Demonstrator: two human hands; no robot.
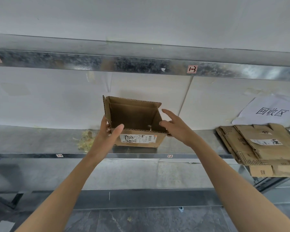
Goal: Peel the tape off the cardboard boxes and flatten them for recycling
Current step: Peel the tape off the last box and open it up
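Across the middle of the view a metal shelf (40, 141) is running from side to side, with a white wall (57, 101) rising behind it and a second metal rail (90, 61) passing overhead. On the right end of the shelf a stack of flattened boxes (264, 144) is lying, hanging a little over the front edge, below a white paper sign (271, 111) that is leaning against the wall. Near the shelf's centre an open cardboard box (136, 121) is standing upright with its flaps raised and a white shipping label (138, 138) facing the camera. Both bare arms are reaching up to it. Left hand (110, 133) is holding the box's near left corner, thumb lying over the front rim and fingers wrapping behind the side wall. Right hand (176, 126) is hovering at the right wall with fingers spread wide, its thumb just touching the rim, gripping nothing. Left of the box, a crumpled wad of yellowish peeled tape (85, 139) is sitting on the shelf.
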